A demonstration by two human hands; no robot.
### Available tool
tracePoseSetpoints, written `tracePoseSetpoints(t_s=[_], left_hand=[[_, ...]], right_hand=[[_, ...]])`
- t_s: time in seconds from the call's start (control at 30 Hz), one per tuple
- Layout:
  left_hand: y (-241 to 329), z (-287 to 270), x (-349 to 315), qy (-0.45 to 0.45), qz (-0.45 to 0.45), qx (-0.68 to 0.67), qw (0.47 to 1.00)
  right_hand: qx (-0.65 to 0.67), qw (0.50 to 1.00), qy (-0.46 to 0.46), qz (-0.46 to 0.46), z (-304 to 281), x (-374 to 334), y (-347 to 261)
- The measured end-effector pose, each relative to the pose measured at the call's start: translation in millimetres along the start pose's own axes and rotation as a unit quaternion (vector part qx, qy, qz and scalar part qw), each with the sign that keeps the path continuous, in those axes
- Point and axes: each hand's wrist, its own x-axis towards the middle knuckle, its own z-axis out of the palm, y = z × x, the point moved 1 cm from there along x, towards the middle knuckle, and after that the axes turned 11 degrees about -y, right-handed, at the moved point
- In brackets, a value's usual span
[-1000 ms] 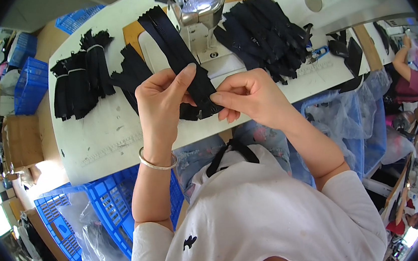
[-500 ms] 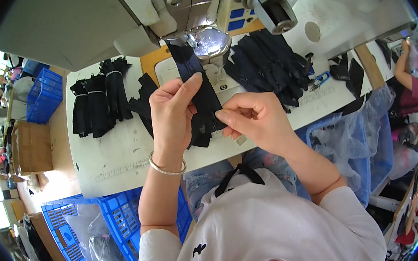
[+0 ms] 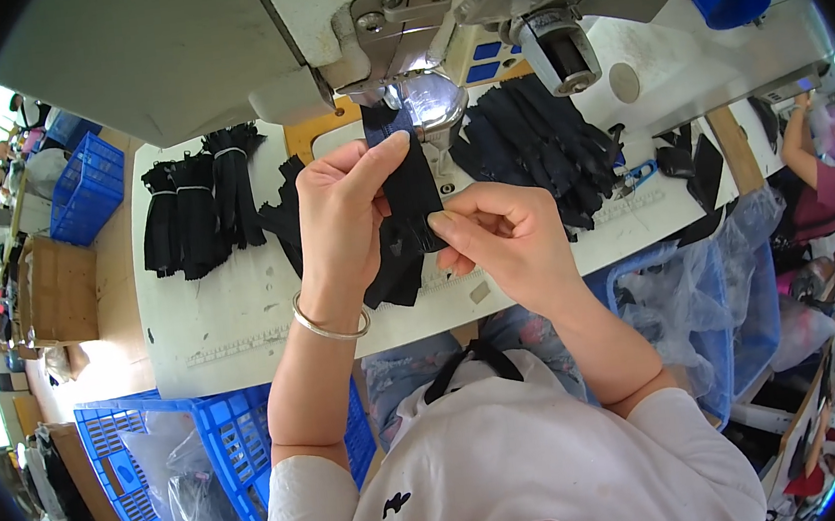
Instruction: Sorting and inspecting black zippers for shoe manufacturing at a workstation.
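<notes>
A black zipper strip (image 3: 412, 183) runs from under the head of the sewing machine (image 3: 400, 21) toward me. My left hand (image 3: 340, 208) pinches its left edge between thumb and fingers, close to the lit needle area. At the strip's near end, my right hand (image 3: 504, 237) is closed, its thumb and forefinger gripping the corner. More black strip hangs folded below my hands over the table edge. The point where the strip passes beneath the machine is partly hidden.
Tied bundles of black zippers (image 3: 196, 206) lie at left on the white table (image 3: 232, 318). A heap of black zippers (image 3: 537, 148) and blue snips (image 3: 638, 174) sit to the right. Blue crates (image 3: 240, 448) with clear plastic flank my lap. People work at far right.
Both hands have moved slightly closer to the machine's needle area, and the strip between them has moved with them. Their grips look the same. The view has shifted a little.
</notes>
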Motion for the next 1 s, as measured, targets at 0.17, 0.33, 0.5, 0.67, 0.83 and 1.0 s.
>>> tracePoseSetpoints(t_s=[0.17,0.33,0.5,0.67,0.83,1.0], left_hand=[[-1,0,4,0.004,-0.004,0.014,1.000],[-4,-2,3,0.016,0.004,0.032,0.999],[-10,-5,-9,-0.001,-0.006,0.074,0.997],[-18,-8,-21,-0.052,-0.025,-0.030,0.998],[-24,-7,-21,-0.055,0.027,-0.018,0.998],[-15,-2,-10,0.002,0.022,0.006,1.000]], right_hand=[[0.003,1.000,-0.001,0.002,-1,2,0],[0.004,1.000,0.006,0.007,1,4,2],[-0.002,1.000,0.022,0.001,-3,12,10],[-0.009,1.000,-0.010,0.026,-6,12,14],[-0.020,0.999,-0.003,0.025,-4,9,14],[-0.056,0.998,0.007,-0.017,-5,22,4]])
